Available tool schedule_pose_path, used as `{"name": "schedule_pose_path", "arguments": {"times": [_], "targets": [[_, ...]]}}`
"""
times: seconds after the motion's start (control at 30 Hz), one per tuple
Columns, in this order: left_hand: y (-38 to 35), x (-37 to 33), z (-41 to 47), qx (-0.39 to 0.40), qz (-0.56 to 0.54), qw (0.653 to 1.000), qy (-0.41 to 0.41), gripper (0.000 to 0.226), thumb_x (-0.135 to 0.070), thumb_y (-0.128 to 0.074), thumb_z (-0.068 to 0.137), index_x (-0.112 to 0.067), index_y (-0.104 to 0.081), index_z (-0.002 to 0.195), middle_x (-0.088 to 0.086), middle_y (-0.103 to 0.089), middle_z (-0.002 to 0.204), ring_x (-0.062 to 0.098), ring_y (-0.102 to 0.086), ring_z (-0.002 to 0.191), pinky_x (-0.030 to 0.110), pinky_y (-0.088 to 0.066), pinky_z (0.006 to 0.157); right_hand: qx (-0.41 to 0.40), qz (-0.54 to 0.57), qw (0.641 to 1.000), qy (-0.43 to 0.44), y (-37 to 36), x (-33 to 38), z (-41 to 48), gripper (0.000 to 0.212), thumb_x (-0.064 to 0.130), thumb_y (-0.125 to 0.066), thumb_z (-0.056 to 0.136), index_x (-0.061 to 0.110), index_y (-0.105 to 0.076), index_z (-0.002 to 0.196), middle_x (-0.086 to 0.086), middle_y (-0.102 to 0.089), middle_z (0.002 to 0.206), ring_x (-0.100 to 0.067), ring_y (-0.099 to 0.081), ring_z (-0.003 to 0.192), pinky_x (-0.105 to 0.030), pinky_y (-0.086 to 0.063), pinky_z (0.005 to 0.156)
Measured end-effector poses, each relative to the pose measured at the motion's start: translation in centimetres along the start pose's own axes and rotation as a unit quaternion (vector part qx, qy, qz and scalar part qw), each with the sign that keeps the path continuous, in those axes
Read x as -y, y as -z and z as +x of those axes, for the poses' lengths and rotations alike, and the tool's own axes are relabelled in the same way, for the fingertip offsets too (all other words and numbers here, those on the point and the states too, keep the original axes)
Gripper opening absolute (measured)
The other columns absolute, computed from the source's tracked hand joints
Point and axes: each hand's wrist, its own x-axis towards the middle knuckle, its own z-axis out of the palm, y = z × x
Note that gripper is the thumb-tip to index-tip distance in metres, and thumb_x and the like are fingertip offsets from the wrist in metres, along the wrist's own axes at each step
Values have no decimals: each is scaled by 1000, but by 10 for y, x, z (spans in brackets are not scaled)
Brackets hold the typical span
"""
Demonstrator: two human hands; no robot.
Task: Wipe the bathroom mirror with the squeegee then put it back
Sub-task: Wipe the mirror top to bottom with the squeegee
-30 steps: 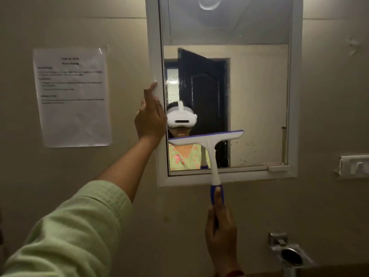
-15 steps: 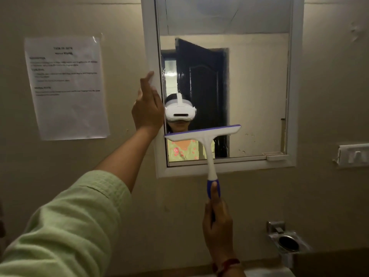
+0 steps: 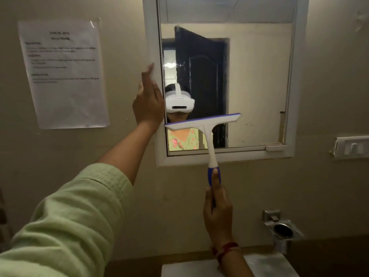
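Note:
A white-framed bathroom mirror (image 3: 257, 80) hangs on the beige wall ahead. A white squeegee (image 3: 207, 132) with a blue grip and blue blade edge lies against the lower left part of the glass, blade tilted up to the right. My right hand (image 3: 218, 214) grips the blue handle from below, thumb along it. My left hand (image 3: 148, 103) rests flat on the mirror's left frame, fingers pointing up. The glass reflects a person in a white headset and a dark door.
A printed paper sheet (image 3: 63, 74) is taped to the wall left of the mirror. A metal holder (image 3: 282, 229) is fixed to the wall at lower right, a white switch plate (image 3: 352, 147) at right. A white surface (image 3: 191, 269) shows at the bottom edge.
The view has dipped, so the mirror sits a little higher and more of the bottom shows. The squeegee stays on the lower left glass; my left hand stays on the frame.

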Motion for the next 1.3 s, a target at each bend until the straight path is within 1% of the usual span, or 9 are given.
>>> {"name": "schedule_pose_path", "arguments": {"times": [0.2,0.37,0.43,0.57,0.8,0.9,1.03,1.17,1.3], "targets": [[1,1,0,4,-6,1000,-12,39,-20,-30,99,-14,-38,137,2,-55,131,23,-63,78,13,-31,58,-26,14,999,17,-2,8,39,48,48,-25,97,46,-11,142,3,-50,83,2,-39,54,-8,-37,50],[2,-1,1,3,-9,1000,-7,38,-19,-31,99,-11,-40,135,3,-55,131,24,-62,88,12,-34,66,22,-19,999,-21,-4,-6,-23,70,21,-42,93,54,1,138,-10,-53,76,-13,-45,52,-26,-47,47],[1,-1,1,2,-15,1000,-3,38,-20,-31,99,-12,-41,134,3,-55,130,23,-62,89,9,-32,66,30,-20,999,-36,-2,-8,-37,69,22,-40,93,55,1,138,-8,-51,76,-10,-42,51,-23,-44,46],[-2,3,2,2,-22,1000,-7,37,-19,-30,99,-10,-41,133,1,-54,132,17,-60,88,1,-31,65,2,5,999,-51,-3,-5,2,44,46,-26,97,31,-28,138,3,-44,74,0,-37,53,-17,-37,47],[-1,3,1,-2,-18,1000,-13,38,-18,-32,99,-10,-41,135,4,-56,129,20,-61,86,7,-33,66,19,-28,999,-27,-4,-9,-17,67,25,-41,94,51,1,140,-2,-50,76,-2,-39,52,-5,-34,49],[-1,3,2,0,-21,1000,-14,38,-19,-31,99,-11,-40,135,4,-56,129,22,-63,87,11,-36,65,59,-36,997,-46,-4,-15,-53,84,10,-47,89,54,4,138,-12,-56,79,-15,-46,50,-20,-40,45],[-1,3,1,1,-16,1000,-7,38,-21,-29,99,-14,-40,135,2,-54,131,23,-62,96,19,-39,69,30,-39,998,-37,-6,-15,-28,67,24,-38,93,51,2,141,-4,-50,75,-9,-42,51,-14,-35,45],[0,3,1,6,-24,1000,-17,38,-19,-30,99,-11,-39,136,3,-53,132,20,-63,89,6,-35,62,11,-38,999,-23,-5,-14,-5,58,32,-32,95,48,-1,142,1,-48,77,-3,-40,54,-7,-36,51],[1,1,1,6,-26,1000,-13,38,-18,-29,100,-10,-39,135,0,-53,133,18,-62,90,8,-34,63,33,-43,998,-45,-2,-18,-42,73,20,-42,93,53,3,139,-8,-53,77,-15,-46,51,-23,-43,45]]}}
